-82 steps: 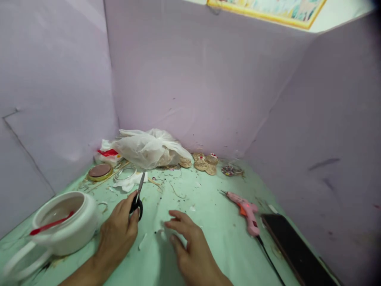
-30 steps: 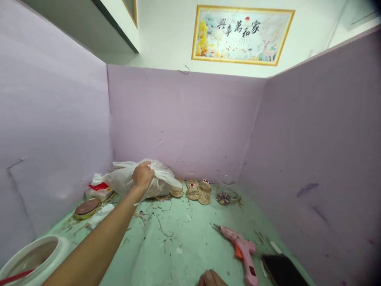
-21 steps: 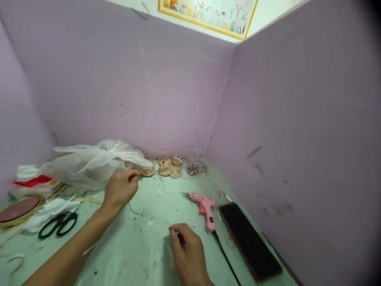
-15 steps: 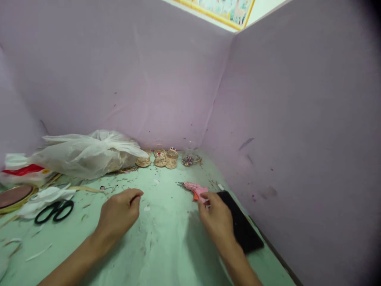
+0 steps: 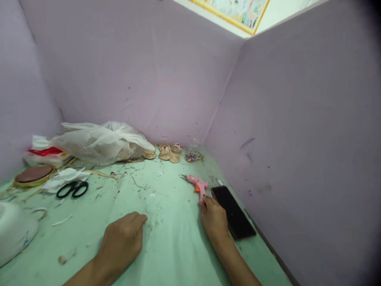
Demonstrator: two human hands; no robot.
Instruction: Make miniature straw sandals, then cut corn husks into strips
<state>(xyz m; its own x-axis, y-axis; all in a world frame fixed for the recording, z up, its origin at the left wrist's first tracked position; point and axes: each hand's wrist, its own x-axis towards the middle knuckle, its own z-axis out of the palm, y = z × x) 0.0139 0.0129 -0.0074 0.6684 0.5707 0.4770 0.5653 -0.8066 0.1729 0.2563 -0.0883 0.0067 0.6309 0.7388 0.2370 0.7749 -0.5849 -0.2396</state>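
Observation:
A pink hot glue gun (image 5: 200, 186) with an orange trigger lies on the green tabletop, its nozzle toward the far left. My right hand (image 5: 213, 217) has its fingers closed round the lower end of the handle. Just beside that hand lies a dark phone (image 5: 233, 212). My left hand (image 5: 123, 238) is low over the table at centre left, its fingers curled and thumb pressed to them. Whatever it may pinch is hidden from view.
Black-handled scissors (image 5: 72, 190), a round tape-like disc (image 5: 34, 175) and a white object (image 5: 16, 232) are at left. Behind are a plastic bag (image 5: 104, 143), several small woven straw pieces (image 5: 165, 153) and a clear container of beads (image 5: 190, 157). Purple walls (image 5: 282, 131) enclose the table.
My right hand has closed on the glue gun's handle, and the gun has turned a little. My left hand appears lower and nearer. The view has shifted left, showing the white object.

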